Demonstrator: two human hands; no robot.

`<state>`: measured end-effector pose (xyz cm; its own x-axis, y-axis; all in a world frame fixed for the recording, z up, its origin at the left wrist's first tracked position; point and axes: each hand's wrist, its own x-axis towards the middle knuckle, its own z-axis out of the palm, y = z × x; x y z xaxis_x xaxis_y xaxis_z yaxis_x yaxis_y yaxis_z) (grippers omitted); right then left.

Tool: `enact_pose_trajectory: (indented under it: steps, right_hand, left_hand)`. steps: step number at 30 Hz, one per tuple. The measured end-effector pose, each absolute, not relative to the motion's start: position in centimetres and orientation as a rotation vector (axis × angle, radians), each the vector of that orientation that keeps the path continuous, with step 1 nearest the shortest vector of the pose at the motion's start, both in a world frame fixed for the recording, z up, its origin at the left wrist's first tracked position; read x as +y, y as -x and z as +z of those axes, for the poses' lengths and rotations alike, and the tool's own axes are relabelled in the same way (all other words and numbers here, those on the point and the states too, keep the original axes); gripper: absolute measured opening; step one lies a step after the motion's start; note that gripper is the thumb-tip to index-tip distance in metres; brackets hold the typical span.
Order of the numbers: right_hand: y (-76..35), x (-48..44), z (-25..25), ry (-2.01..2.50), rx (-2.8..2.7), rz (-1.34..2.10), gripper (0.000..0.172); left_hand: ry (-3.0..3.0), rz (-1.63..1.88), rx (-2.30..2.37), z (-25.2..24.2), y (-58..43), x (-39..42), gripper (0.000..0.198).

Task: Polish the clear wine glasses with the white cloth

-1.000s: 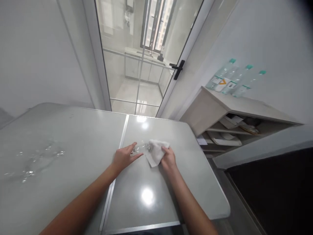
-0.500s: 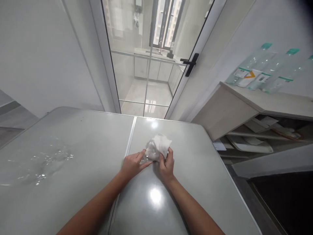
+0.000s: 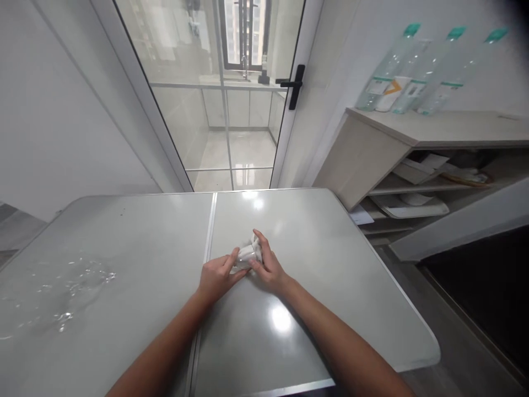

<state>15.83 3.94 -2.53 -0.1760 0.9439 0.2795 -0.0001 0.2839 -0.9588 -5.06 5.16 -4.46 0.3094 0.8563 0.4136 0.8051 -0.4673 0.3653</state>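
The left hand (image 3: 215, 278) grips a small clear cup (image 3: 244, 263), thumb along its upper side and fingers beneath. A soft white cloth (image 3: 248, 253) is bunched in folds inside it, showing through the smooth transparent wall and out at the mouth. The right hand (image 3: 270, 269) is curled about that mouth, thumb below and fingers above, gripping the cup and cloth together; how firmly it presses, I cannot tell. The cup lies on its side between the hands, over the right-hand panel of the worktop (image 3: 330, 264), closer to the far edge than to the near edge.

The worktop is pale grey and glossy, with rounded corners; a straight metallic strip (image 3: 210, 226) crosses it from far edge to near edge. Towards its left edge lies thin, crinkled clear plastic (image 3: 78, 292), glinting along its creases. Beyond the far right corner stands a wood-grained cabinet (image 3: 355, 149), bearing clear, faintly green bottles (image 3: 413, 88) with teal caps.
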Motion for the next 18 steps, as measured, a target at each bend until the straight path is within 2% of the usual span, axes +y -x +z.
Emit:
enact_pose_trajectory:
  steps: [3, 10, 13, 15, 18]
  right_hand:
    - [-16.6, 4.1, -1.5, 0.872, -1.666, 1.078, 0.071]
    - [-16.8, 3.7, -0.6, 0.848, -1.569, 1.023, 0.045]
    - [-16.9, 3.9, -1.2, 0.899, -1.535, 0.970, 0.040]
    - [-17.0, 4.0, -1.5, 0.937, -1.537, 0.941, 0.042]
    - [-16.7, 4.1, -1.6, 0.950, -1.499, 0.969, 0.055]
  left_hand:
    - [-2.477, 0.898, 1.607, -4.7, 4.8, 5.0, 0.052]
    - [-2.420, 0.932, 1.564, -4.9, 4.3, 5.0, 0.053]
    - [-2.419, 0.910, 1.604, -4.8, 4.3, 5.1, 0.055]
    - [-2.425, 0.909, 1.632, -4.7, 4.5, 5.2, 0.056]
    - [-2.398, 0.892, 1.646, -4.6, 4.6, 5.6, 0.059]
